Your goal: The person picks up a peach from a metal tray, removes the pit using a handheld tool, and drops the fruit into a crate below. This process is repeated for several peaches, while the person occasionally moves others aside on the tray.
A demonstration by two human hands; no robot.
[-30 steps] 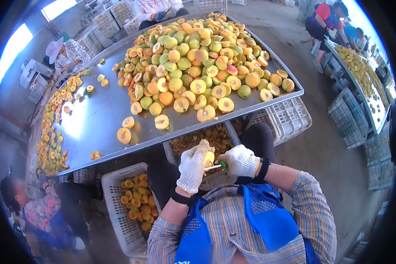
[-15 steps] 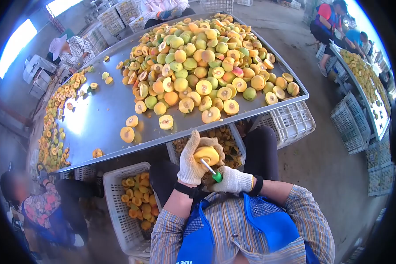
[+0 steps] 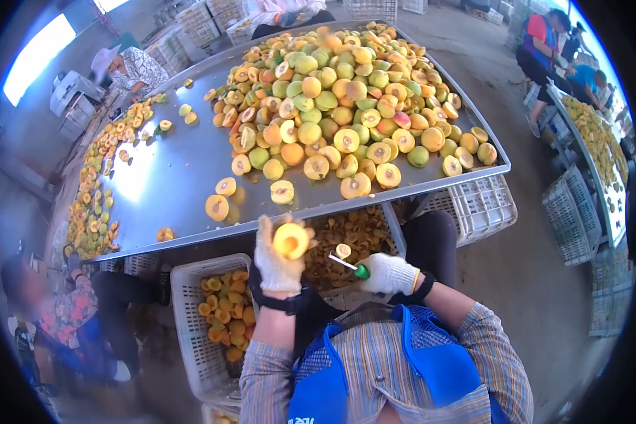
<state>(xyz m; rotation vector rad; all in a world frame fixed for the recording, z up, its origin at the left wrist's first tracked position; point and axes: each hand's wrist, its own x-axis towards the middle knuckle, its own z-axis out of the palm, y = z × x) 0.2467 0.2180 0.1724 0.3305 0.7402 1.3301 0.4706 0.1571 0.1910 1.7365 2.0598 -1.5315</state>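
Observation:
In my left hand (image 3: 280,267), gloved in white, is a yellow fruit half (image 3: 290,241) with a round hollow facing up. My right hand (image 3: 391,274), also gloved, grips the green handle of a metal pitting tool (image 3: 361,271). Just above the tool's tip is a small pale pit (image 3: 343,250), over the crate of pits and scraps (image 3: 396,233) between my knees. Beyond both hands, the metal table (image 3: 191,169) bears a big heap of whole and halved fruit (image 3: 325,99).
At the lower left stands a white crate (image 3: 191,346) holding fruit halves. Another white crate (image 3: 484,205) is under the table's right side. A person (image 3: 63,311) sits at the left, others around the table's far side and at a second table (image 3: 593,155) on the right.
My hands have moved apart, the left one leftward with the fruit half, the right one rightward with the tool. The pit is now out of the fruit, and the whole view has shifted slightly.

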